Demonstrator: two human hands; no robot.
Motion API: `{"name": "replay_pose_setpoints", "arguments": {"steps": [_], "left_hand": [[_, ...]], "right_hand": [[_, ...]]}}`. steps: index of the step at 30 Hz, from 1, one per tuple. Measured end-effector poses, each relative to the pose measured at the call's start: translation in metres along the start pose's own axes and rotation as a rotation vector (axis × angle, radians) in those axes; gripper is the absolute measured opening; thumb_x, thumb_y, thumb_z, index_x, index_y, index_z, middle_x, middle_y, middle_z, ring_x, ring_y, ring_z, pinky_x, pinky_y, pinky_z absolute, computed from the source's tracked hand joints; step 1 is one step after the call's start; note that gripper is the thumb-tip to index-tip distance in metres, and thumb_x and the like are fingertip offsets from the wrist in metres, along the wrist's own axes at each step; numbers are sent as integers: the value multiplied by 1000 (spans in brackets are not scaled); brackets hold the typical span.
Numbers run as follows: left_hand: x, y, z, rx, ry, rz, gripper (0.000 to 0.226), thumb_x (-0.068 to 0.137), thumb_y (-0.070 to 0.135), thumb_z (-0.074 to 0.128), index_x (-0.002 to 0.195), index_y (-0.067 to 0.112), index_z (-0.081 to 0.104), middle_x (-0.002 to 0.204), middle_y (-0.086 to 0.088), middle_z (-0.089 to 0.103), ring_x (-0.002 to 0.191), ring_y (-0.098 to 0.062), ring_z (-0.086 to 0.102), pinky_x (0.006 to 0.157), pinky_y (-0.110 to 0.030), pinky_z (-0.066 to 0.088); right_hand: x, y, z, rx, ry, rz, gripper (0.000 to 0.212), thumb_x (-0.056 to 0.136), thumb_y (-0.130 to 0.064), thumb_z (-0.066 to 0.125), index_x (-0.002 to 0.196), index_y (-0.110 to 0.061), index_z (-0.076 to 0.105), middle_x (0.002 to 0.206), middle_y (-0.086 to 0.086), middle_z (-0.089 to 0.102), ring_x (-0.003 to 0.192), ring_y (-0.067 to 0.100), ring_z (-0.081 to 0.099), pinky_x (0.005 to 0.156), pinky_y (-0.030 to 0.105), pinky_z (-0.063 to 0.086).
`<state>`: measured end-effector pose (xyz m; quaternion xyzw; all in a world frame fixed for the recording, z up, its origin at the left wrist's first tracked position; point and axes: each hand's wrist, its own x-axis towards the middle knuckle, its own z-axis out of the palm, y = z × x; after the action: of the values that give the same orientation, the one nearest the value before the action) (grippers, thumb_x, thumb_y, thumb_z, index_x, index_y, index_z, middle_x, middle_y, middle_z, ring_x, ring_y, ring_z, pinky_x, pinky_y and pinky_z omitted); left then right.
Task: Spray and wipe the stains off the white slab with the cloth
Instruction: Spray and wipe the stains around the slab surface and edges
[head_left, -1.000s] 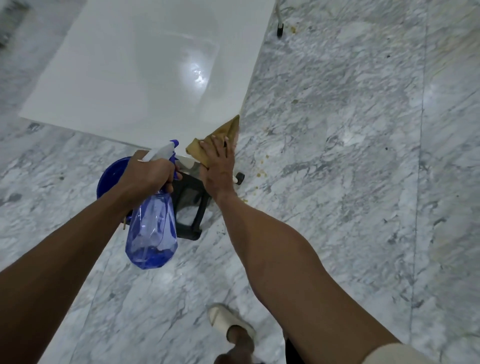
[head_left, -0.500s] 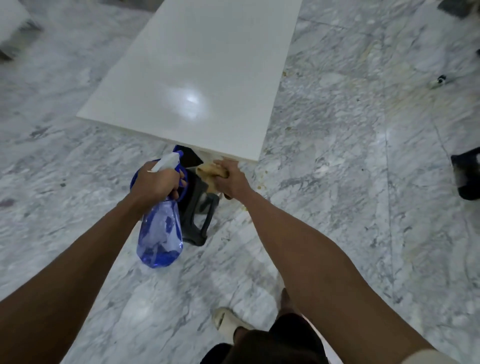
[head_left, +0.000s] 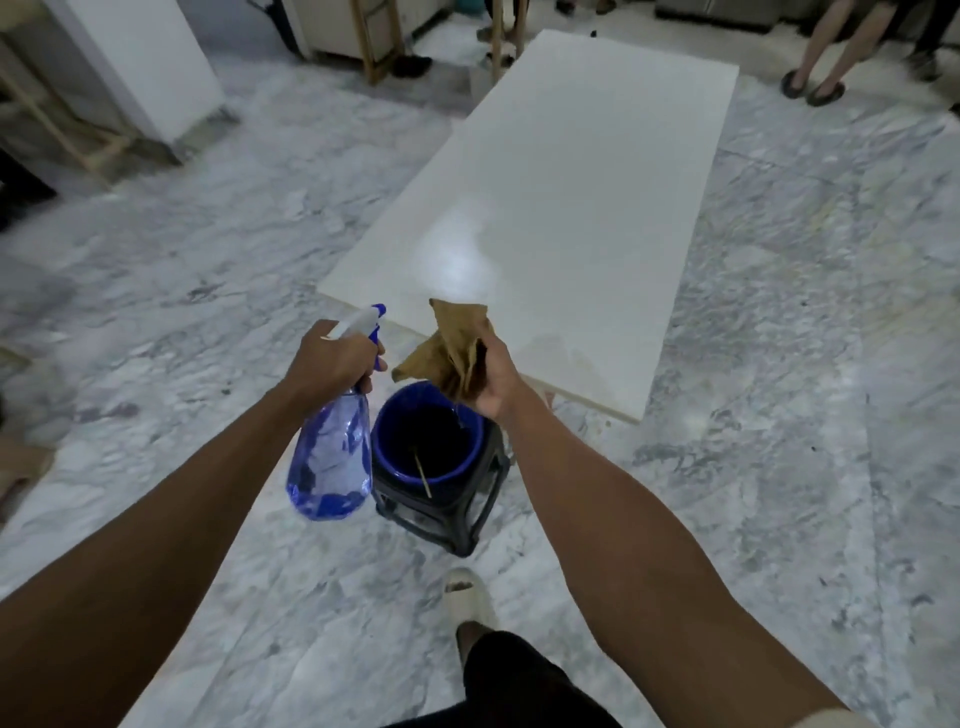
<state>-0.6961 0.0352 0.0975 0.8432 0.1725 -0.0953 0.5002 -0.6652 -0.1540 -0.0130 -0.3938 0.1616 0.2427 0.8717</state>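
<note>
Since a moment ago the right hand (head_left: 491, 382) has lifted the brown cloth (head_left: 452, 345) off the white slab (head_left: 561, 197)'s near edge and holds it bunched above the blue bucket (head_left: 428, 436). The cloth looks limp, light and damp, best gripped in a wad. The left hand (head_left: 332, 358) grips the spray bottle (head_left: 332, 452) by its neck; the bottle seems light but slippery.

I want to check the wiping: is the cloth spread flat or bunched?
Bunched: the cloth hangs crumpled from the right hand, off the slab.

Black stool (head_left: 441, 514) partly hidden under blue bucket (head_left: 428, 441).
</note>
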Motion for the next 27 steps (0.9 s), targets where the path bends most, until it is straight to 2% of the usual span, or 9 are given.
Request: {"name": "replay_pose_setpoints", "arguments": {"steps": [2, 7, 10, 12, 16, 18, 21, 24, 27], "left_hand": [[33, 2, -14, -11, 4, -26, 16, 85, -3, 50, 80, 0, 65, 82, -20, 71, 56, -24, 58, 56, -32, 53], [109, -1, -52, -51, 28, -69, 18, 88, -1, 50, 79, -2, 65, 76, -15, 70, 73, -33, 65, 57, -34, 52], [143, -4, -76, -73, 13, -68, 19, 91, 4, 53, 79, -4, 65, 75, -17, 69, 51, -24, 60, 52, -31, 48], [172, -7, -94, -72, 3, -103, 18, 91, 4, 53, 83, -5, 66, 75, -18, 70, 41, -19, 53, 51, -30, 47], [247, -16, -130, -71, -38, -97, 16, 86, -1, 51, 83, -7, 66, 76, -20, 72, 40, -17, 54, 53, -31, 49], [291, -15, -147, -74, -66, -64, 18, 89, 1, 53, 77, -4, 65, 69, -16, 71, 47, -21, 58, 56, -33, 49], [361, -9, -175, -58, -117, 17, 22, 93, 7, 55, 75, -1, 66, 59, -7, 69, 49, -24, 58, 53, -31, 48], [424, -3, -208, 0, -205, 97, 19, 91, 5, 57, 75, 1, 67, 58, -4, 68, 40, -18, 55, 49, -28, 47], [478, 9, -230, 76, -297, 135, 18, 87, 1, 58, 70, 3, 65, 54, -2, 64, 37, -17, 53, 43, -23, 43]], "right_hand": [[32, -4, 19, -37, 13, 22, 53, 93, -48, 59, 127, -8, 61, 107, 14, 66, 92, 28, 66, 86, 40, 51], [128, -6, 51, -96, 105, 62, 61, 72, -26, 71, 129, -7, 58, 109, 17, 60, 91, 32, 58, 73, 42, 48], [174, -4, 64, -144, 114, 65, 51, 71, -23, 65, 116, 1, 60, 107, 22, 60, 99, 39, 57, 71, 42, 53], [187, -14, 87, -201, 164, 53, 47, 79, -25, 64, 121, -3, 60, 114, 19, 64, 105, 36, 60, 74, 39, 54], [237, -23, 124, -249, 212, 53, 37, 99, -27, 50, 134, -15, 52, 118, 7, 62, 111, 23, 58, 95, 36, 48], [273, -26, 141, -217, 235, 27, 44, 99, -35, 52, 139, -17, 49, 132, 10, 59, 123, 27, 56, 97, 39, 49], [336, -29, 167, -198, 264, -48, 46, 91, -41, 63, 134, -26, 55, 131, 9, 64, 123, 28, 59, 102, 43, 50], [391, -29, 193, -157, 409, -57, 47, 87, -36, 66, 127, -13, 61, 125, 14, 67, 117, 30, 62, 90, 40, 54], [421, -32, 217, -111, 541, -51, 32, 90, -30, 65, 114, -8, 65, 118, 14, 69, 111, 30, 65, 94, 43, 54]]}}
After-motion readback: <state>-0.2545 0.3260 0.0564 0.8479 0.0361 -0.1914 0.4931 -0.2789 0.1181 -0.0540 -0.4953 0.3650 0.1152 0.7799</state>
